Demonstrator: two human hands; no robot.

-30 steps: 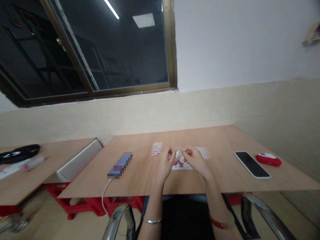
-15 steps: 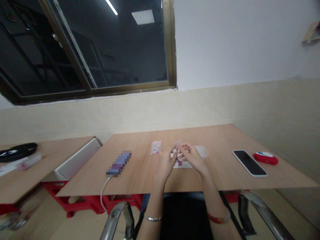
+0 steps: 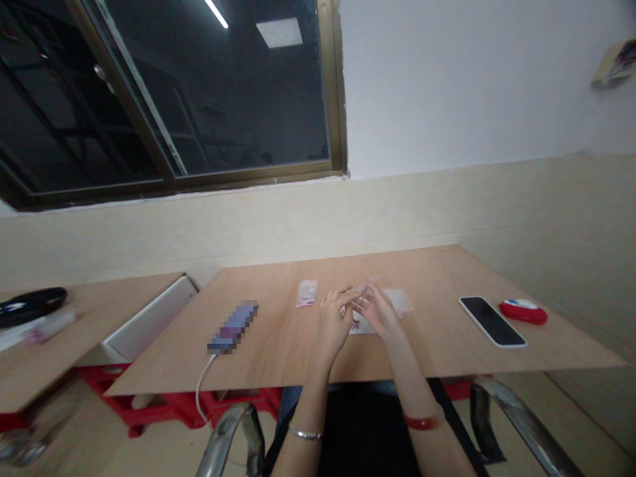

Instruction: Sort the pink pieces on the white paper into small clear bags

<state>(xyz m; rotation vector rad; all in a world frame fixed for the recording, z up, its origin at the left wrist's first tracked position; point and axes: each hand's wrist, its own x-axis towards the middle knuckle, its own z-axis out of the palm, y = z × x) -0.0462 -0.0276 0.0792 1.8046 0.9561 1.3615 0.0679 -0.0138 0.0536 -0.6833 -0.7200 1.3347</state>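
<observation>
My two hands meet above the middle of the wooden table (image 3: pixel 278 351). My left hand (image 3: pixel 334 321), a silver bangle on its wrist, and my right hand (image 3: pixel 376 311), with a red bangle, pinch a small clear bag (image 3: pixel 370 283) between their fingertips. Below them lies a white sheet with small pink pieces (image 3: pixel 358 325), mostly hidden by the hands. A small clear packet with pink contents (image 3: pixel 307 293) lies just left of my left hand. Another clear bag (image 3: pixel 400 300) lies flat to the right of my right hand.
A phone (image 3: pixel 232 327) on a white cable (image 3: pixel 201 389) lies at the left, a black phone (image 3: pixel 491 321) and a red and white object (image 3: pixel 523 311) at the right. A white box (image 3: pixel 149 321) sits between this table and a second table (image 3: pixel 59 351). Chrome chair arms (image 3: pixel 227 438) flank me.
Both hands have risen slightly and moved away from me, the fingertips now closer together on the clear bag. The view has shifted a little to the right.
</observation>
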